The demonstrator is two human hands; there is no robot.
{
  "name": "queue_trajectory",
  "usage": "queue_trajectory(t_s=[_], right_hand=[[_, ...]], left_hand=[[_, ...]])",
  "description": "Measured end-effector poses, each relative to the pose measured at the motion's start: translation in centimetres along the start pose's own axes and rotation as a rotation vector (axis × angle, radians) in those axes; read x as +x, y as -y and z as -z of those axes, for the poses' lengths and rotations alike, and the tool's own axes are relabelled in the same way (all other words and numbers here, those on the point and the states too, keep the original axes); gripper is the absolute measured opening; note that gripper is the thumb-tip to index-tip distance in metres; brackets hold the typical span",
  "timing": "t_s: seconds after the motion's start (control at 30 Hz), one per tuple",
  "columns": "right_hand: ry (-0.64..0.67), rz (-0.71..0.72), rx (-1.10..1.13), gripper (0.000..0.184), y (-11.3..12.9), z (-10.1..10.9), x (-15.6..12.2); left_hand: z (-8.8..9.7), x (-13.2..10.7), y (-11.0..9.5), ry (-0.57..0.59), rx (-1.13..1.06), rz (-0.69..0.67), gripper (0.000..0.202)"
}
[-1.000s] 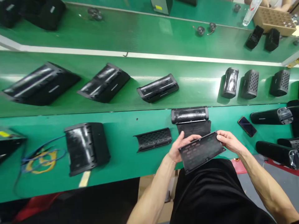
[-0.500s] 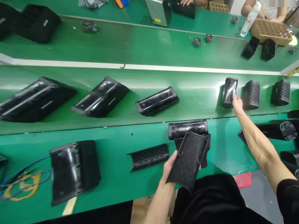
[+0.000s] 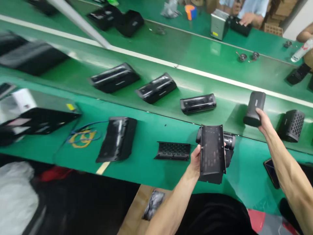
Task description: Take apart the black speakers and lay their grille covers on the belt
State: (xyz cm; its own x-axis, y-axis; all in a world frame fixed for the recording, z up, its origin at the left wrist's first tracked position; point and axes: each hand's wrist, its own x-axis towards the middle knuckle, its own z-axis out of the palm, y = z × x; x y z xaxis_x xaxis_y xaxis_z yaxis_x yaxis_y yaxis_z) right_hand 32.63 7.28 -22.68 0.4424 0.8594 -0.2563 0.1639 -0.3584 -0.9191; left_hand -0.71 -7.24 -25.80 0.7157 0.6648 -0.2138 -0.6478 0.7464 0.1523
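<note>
- Head view: A worker's left hand (image 3: 195,160) grips a thin black panel (image 3: 212,150) above the near table (image 3: 144,169), thumb at its left edge, fingertips just showing at its right.
- The right hand (image 3: 264,120), reaching farther out, is closed about the right side of a black speaker (image 3: 254,106), thumb on its face; the other fingers are hidden. Whether the speaker rests on the green belt (image 3: 227,91) or is lifted cannot be told.
- The speaker lies far and right of the panel, well apart from it, beyond the left hand's grip.
- Both long axes run near to far, roughly parallel, the speaker's far end leaning slightly right.
- Behind the panel, partly covered from view, a glossy speaker (image 3: 229,141) lies crosswise, left to right, nearer the left hand than the right.
- A perforated cover (image 3: 173,150) lies left of the left hand, also lengthwise left to right; a perforated speaker (image 3: 292,125) stands right of the right hand.
</note>
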Motion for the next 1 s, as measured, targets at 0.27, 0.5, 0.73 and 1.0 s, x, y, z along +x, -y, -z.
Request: queue_trajectory(t_s=[0.27,0.5,0.73,1.0], right_hand=[[0.274,0.020,-0.101,0.110,5.1,4.3,-17.0],[0.321,0.221,-0.488,0.110,7.3,0.3,-24.2],[0.312,0.288,-0.675,0.108,7.2,-1.4,-26.6],[0.389,0.173,-0.726,0.113,7.1,-0.7,-27.0]], left_hand=[[0.4,3.6,1.8,0.178,-0.056,-0.167,0.068],[-3.1,2.2,3.0,0.253,0.004,-0.235,0.057],[-3.6,1.4,3.7,0.230,0.023,-0.325,0.073],[-3.0,0.9,4.3,0.237,0.006,-0.303,0.065]])
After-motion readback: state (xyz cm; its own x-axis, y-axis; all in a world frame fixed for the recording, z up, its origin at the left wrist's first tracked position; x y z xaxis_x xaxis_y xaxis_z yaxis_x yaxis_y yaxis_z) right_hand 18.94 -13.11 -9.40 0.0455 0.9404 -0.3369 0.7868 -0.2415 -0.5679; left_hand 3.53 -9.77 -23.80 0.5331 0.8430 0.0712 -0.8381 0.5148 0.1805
